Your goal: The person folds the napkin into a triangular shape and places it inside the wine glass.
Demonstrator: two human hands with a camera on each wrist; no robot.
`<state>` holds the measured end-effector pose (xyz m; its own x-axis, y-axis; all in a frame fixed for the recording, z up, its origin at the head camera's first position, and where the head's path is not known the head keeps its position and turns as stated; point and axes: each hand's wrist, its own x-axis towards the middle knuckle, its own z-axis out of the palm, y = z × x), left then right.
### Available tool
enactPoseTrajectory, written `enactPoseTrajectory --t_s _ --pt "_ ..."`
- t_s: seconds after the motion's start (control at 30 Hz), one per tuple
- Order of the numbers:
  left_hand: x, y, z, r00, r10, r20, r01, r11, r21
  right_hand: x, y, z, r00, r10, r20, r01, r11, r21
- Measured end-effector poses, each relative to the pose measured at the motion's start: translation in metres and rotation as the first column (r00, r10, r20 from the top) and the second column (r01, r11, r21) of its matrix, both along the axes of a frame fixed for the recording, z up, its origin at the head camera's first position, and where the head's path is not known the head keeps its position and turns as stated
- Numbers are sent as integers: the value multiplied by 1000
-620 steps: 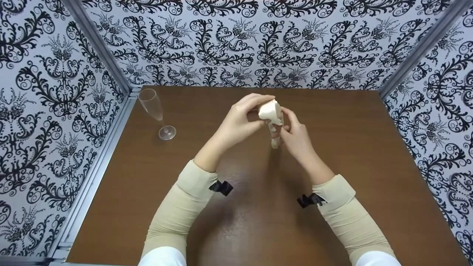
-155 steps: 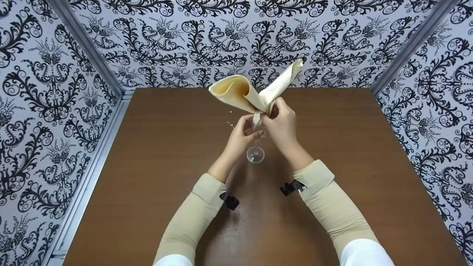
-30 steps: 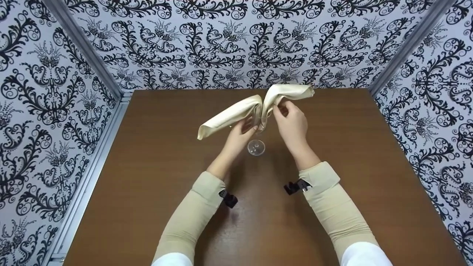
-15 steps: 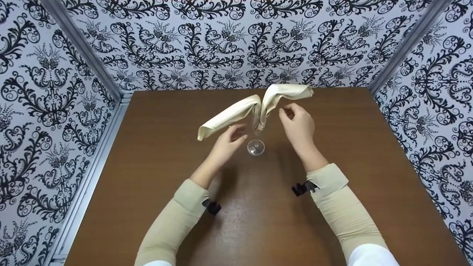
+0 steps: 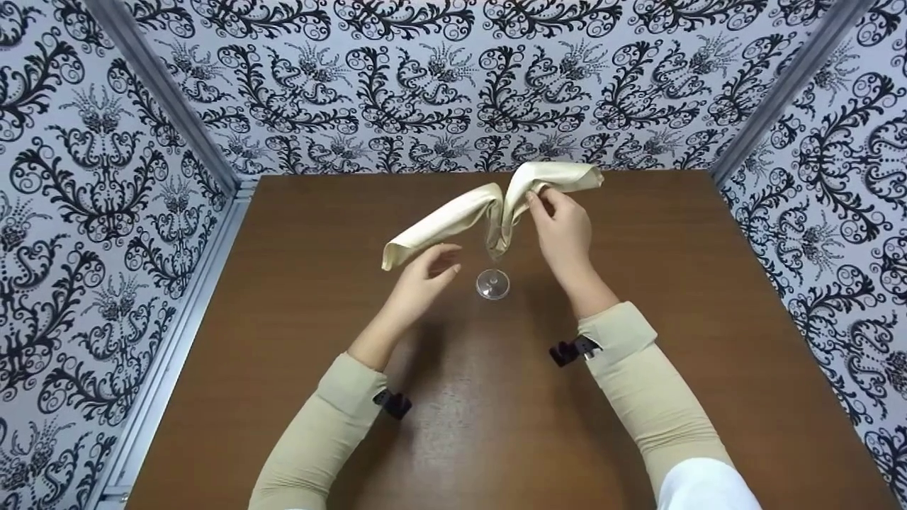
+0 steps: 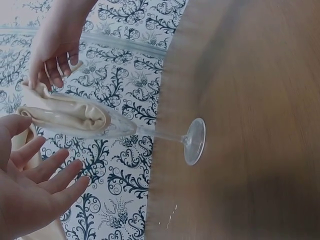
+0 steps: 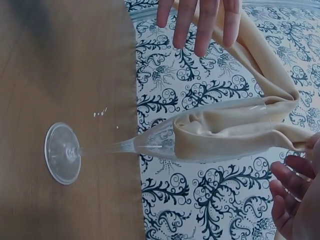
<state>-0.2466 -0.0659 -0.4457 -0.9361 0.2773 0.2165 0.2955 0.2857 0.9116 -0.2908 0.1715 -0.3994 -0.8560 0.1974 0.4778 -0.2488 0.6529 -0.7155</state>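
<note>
A champagne flute [image 5: 493, 285] stands upright on the brown table, with a folded cream cloth napkin [image 5: 443, 221] tucked into its bowl. Two rolled ends of the napkin spread out over the rim, the left one drooping lower than the right. My right hand [image 5: 565, 230] pinches the napkin's right fold between thumb and forefinger just above the rim; its other fingers curl loosely, as the right wrist view shows. Below the left roll is my left hand [image 5: 421, 280], fingers relaxed and apart, holding nothing. In the left wrist view the napkin's bunched lower end [image 6: 95, 117] shows through the glass.
The wooden table [image 5: 468, 425] runs back to a wall [image 5: 439, 85] with black scroll patterns. Patterned side panels and metal rails [image 5: 170, 340] bound it. Small bright specks [image 7: 100, 113] show on the table near the flute.
Earlier the flute stood at back left while both hands folded the napkin; now the napkin sits in it. Over the last second my left hand left the flute; my right let go and returned.
</note>
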Motion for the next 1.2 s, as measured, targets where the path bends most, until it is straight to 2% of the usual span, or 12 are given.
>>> enactPoseTrajectory --t_s 0.17,0.4,0.57,0.83,0.97,1.2 --pt "1 -5 0 1000 27 5 -27 1000 3 -1 1 -3 999 -32 -35 32 999 -5" --pt "1 -11 -1 1000 23 14 -24 998 61 -1 5 -12 997 -81 -10 81 997 -21" --pt "1 -14 -1 1000 20 14 -21 998 59 0 6 -19 995 -96 0 96 995 -23" --pt "4 -22 3 999 2 33 -5 998 70 8 13 -21 998 -44 49 45 999 -25" --pt "5 -25 7 1000 3 14 -4 996 94 12 20 -21 998 -19 54 18 1000 11" --pt "10 -36 11 998 66 -6 -66 994 84 25 38 -22 1000 8 15 -10 994 108"
